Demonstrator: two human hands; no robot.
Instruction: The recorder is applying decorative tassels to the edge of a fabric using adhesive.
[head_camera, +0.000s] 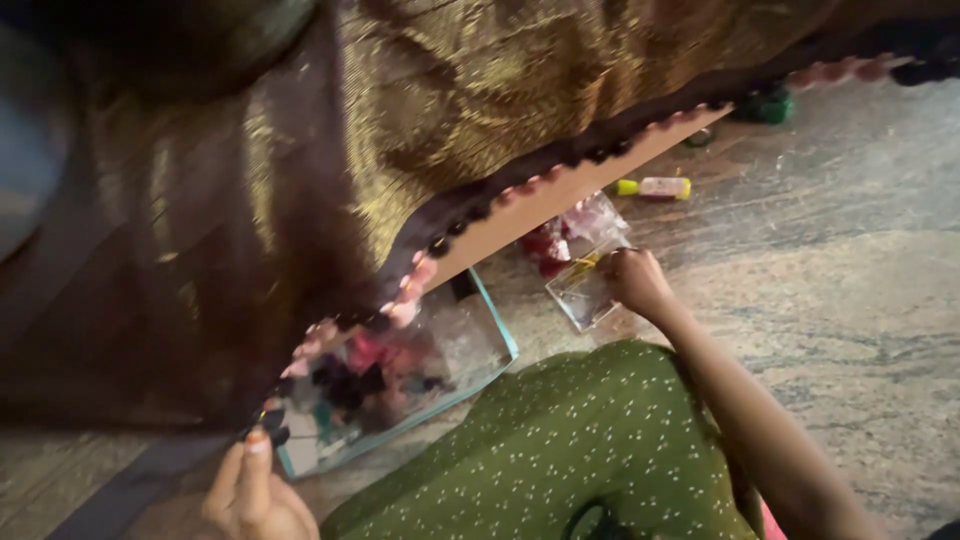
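Stone floor (850, 300), gold-brown tasselled fabric (420, 110)

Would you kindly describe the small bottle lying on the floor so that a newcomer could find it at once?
Start at the brown-and-gold fabric and follow its beaded edge toward the upper right. Just below it, on the stone floor, lies the small bottle, beyond the right hand. Only it has a yellow cap and pale pinkish body.

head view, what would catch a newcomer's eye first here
The big brown and gold shimmering cloth fills the upper left, its edge trimmed with pink and dark tassels running diagonally. Below that edge lies a clear box with a teal rim holding pink and dark bits, and the left hand pinches the cloth's lower end. Farther right, the right hand reaches into a small clear container on the stone floor.
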